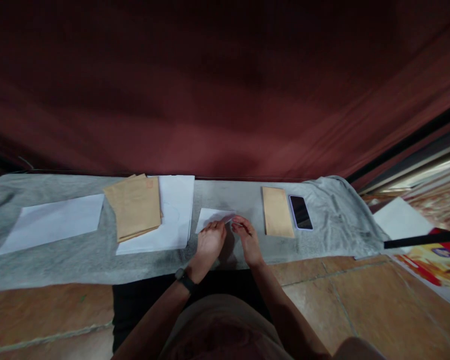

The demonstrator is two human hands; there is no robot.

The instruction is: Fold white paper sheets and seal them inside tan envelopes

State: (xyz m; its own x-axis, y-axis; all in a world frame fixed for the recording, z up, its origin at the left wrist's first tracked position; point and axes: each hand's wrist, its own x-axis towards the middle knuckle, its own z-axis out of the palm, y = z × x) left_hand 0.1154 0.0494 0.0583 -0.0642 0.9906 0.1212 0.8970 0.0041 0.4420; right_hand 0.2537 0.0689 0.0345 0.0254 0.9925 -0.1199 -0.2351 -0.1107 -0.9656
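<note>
A small white sheet of paper [209,216], partly folded, lies on the grey cloth in front of me. My left hand [211,239] rests on its near side, fingers closed along the paper and covering part of it. At the paper's raised right end, my right hand [247,239] has its fingers bent and pressed around the edge. The exact grip of the fingertips is hard to make out. To the left, several brown envelopes [138,207] lie stacked over large white sheets [176,212]. A single brown envelope [278,212] lies to the right of my hands.
A phone [301,212] lies beyond the single envelope. Another white sheet [56,220] is at the far left of the grey cloth [240,190]. A dark red curtain [225,135] hangs behind. At right are a dark bar [423,239] and a colourful printed package [440,262].
</note>
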